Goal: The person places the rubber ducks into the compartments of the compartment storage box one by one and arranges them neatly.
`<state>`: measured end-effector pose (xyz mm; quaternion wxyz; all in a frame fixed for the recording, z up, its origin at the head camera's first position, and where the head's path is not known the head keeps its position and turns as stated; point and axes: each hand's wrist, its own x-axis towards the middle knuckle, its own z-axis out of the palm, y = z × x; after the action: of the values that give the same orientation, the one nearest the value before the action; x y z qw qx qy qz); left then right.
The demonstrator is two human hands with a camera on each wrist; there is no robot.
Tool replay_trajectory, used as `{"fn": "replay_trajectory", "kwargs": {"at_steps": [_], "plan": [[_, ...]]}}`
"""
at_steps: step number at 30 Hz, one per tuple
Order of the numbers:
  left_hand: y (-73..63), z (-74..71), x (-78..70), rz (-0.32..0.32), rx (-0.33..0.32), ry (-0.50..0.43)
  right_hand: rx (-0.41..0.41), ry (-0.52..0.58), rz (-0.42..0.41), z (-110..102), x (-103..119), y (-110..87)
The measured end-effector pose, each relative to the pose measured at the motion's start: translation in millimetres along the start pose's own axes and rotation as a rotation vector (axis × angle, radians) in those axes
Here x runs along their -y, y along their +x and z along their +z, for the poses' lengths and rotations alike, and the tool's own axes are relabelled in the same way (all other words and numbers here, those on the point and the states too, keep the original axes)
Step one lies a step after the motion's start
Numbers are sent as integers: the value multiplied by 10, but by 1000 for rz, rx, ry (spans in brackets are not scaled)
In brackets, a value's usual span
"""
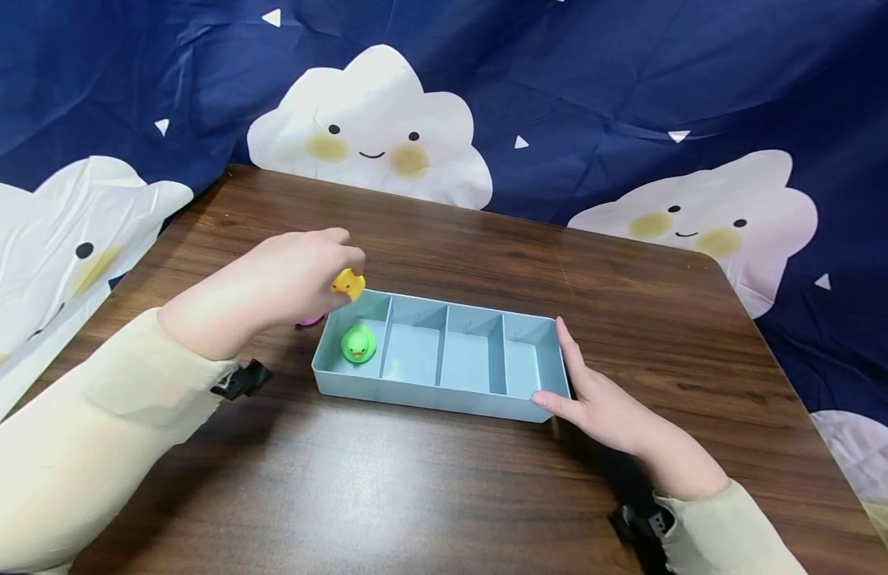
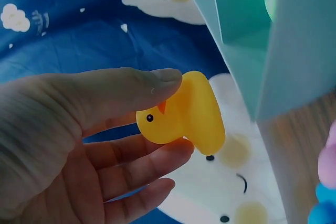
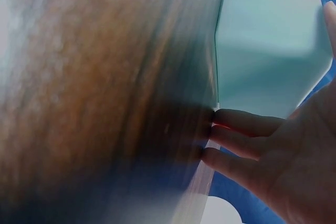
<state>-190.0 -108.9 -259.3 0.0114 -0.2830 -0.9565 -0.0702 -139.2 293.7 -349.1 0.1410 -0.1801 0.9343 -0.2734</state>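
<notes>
Between thumb and fingers, my left hand [image 1: 300, 275] pinches a yellow toy duck [image 2: 197, 111] above the left end of a pale blue divided box [image 1: 444, 397]. In the left wrist view the duck's head points toward the palm, with the thumb lying across it. A green toy duck [image 1: 358, 343] sits upright in the box's leftmost compartment. At the opposite end, my right hand [image 1: 602, 403] touches the box with its thumb at the near corner and index finger along the end wall. Its other fingers [image 3: 247, 124] extend low beside the box in the right wrist view.
A pink object [image 1: 311, 320], mostly hidden behind the left hand, lies left of the box. The left wrist view shows a blue object [image 2: 323, 205] beside it. The brown wooden table [image 1: 415, 495] meets a dark blue cloud-print cloth [image 1: 545, 72] at the back.
</notes>
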Motion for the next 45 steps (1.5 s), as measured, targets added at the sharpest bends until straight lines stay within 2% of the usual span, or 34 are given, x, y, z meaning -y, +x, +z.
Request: {"fn": "replay_trajectory", "kwargs": {"at_steps": [7,13,27,36,45], "plan": [[119,105,-193,82,4,-8,-4,1,-4,8,-8,-3],[155,162,-268,133,-9,-46,-5,-1,-8,12,-18,1],[182,179,-406,191,-35,-35,2,1,3,2,-7,-1],[225,303,-504,238,-43,-39,0,5,1,6,-25,-1],[256,450,-562,255,-4,-10,-12,-8,-7,12,-52,4]]}}
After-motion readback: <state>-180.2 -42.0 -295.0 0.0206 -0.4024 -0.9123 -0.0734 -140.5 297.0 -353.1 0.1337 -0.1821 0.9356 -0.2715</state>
